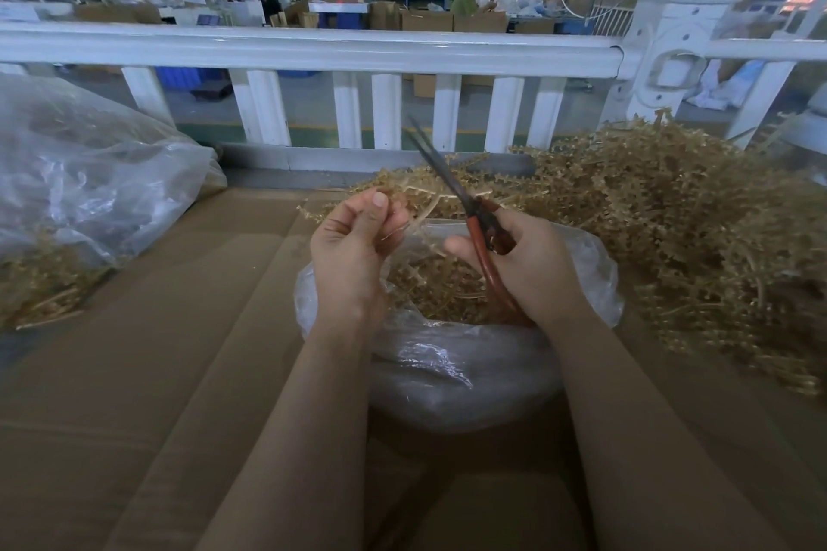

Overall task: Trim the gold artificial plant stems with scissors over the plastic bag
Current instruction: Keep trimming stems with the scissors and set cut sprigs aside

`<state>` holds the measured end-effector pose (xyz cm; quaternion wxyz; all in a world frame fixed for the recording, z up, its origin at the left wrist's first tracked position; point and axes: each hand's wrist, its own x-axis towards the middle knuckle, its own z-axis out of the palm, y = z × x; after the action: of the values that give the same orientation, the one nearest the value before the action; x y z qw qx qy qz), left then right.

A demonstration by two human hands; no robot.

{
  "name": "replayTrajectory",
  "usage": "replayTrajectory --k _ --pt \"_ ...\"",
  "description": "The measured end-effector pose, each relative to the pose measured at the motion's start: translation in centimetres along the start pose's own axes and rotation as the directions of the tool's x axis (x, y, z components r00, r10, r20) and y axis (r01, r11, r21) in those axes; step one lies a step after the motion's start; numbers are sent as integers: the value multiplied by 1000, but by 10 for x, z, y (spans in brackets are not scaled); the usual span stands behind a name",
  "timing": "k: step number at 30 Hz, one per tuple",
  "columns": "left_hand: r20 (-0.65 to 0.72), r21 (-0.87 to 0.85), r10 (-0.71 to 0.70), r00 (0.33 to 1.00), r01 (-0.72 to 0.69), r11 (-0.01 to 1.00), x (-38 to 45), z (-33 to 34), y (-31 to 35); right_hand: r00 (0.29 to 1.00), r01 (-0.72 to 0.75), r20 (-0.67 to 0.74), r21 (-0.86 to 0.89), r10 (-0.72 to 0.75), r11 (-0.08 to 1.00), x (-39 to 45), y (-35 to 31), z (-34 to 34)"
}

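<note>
My left hand (pixel 353 246) pinches a thin gold plant stem (pixel 416 221) between thumb and fingers, above the open clear plastic bag (pixel 447 367). The bag holds gold cut-off pieces (pixel 429 286). My right hand (pixel 532 268) grips the red handles of the scissors (pixel 461 197); the dark blades point up and away, slightly parted, just right of the held stem. A big heap of gold artificial stems (pixel 662 210) lies to the right and behind the bag.
Brown cardboard (pixel 156 371) covers the work surface. A large clear bag with gold stems (pixel 80 201) sits at the left. A white railing (pixel 313 49) runs across right behind the surface. People work at benches far beyond it.
</note>
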<state>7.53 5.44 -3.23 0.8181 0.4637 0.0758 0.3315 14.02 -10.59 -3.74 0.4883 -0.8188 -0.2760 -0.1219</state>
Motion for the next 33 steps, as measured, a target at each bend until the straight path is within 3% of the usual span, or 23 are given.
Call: replayTrajectory --k 7,14,18,23,29,33 --pt "-6 130 70 998 -68 989 -2 5 -3 997 -68 -13 333 77 940 2 -3 -4" --pt "-219 137 155 963 -127 982 4 1 -3 996 -75 64 380 55 922 1 -6 -6" --pt "-144 276 177 974 -132 952 2 3 -4 992 -110 5 490 124 865 0 -5 -10" --pt "13 420 220 975 -205 884 -5 10 -5 981 -182 45 573 191 799 1 -9 -14" --pt "64 320 138 988 -152 935 -6 11 -5 949 -313 115 440 293 841 6 -11 -14" --pt "90 175 -84 992 67 982 -6 9 -2 945 -315 104 539 309 781 6 -9 -14"
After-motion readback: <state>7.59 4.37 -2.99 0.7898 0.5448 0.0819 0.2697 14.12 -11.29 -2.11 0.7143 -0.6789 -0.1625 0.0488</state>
